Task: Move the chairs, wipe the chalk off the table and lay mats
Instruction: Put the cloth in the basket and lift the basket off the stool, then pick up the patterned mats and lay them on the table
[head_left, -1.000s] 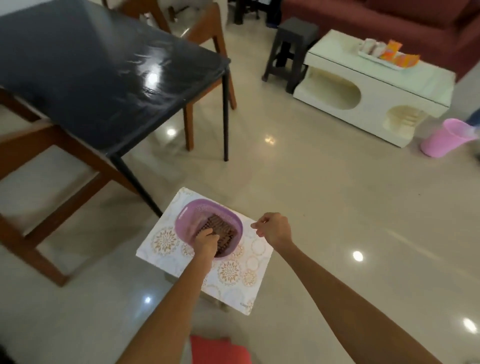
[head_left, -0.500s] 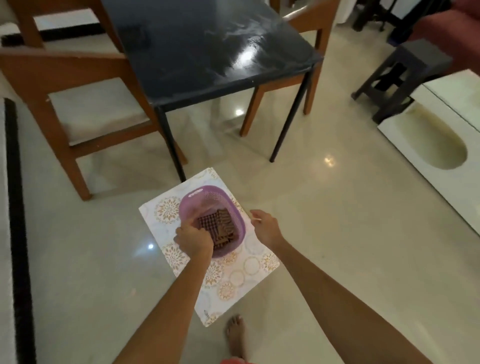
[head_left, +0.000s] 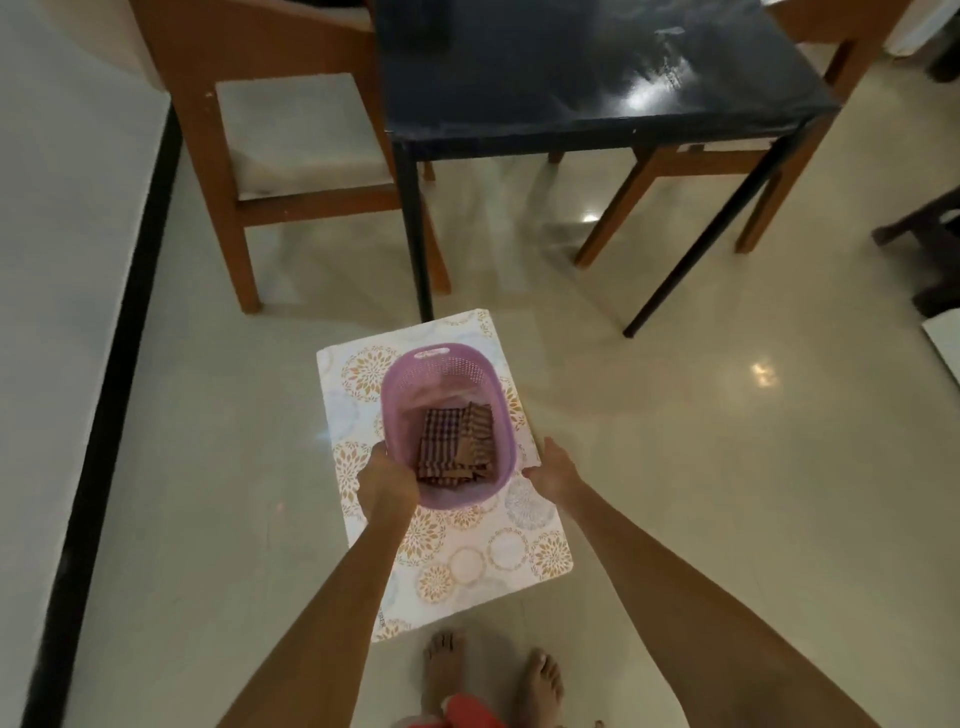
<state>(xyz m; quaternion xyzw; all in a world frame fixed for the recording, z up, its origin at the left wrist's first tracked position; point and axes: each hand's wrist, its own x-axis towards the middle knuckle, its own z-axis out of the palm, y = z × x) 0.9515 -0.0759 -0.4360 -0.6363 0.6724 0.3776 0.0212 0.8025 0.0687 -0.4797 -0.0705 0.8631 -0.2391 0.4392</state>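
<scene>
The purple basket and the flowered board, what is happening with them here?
A person carries a flowered board like a tray, with a purple basket standing on it. The left hand grips the basket's near rim, and the right hand holds the board's right edge. Folded brown woven mats lie in the basket. The dark table stands just ahead, bare of mats, with wooden chairs at its sides.

Purple basket (head_left: 447, 379) of woven mats (head_left: 457, 441) on patterned board (head_left: 498, 551), both hands alongside.
</scene>
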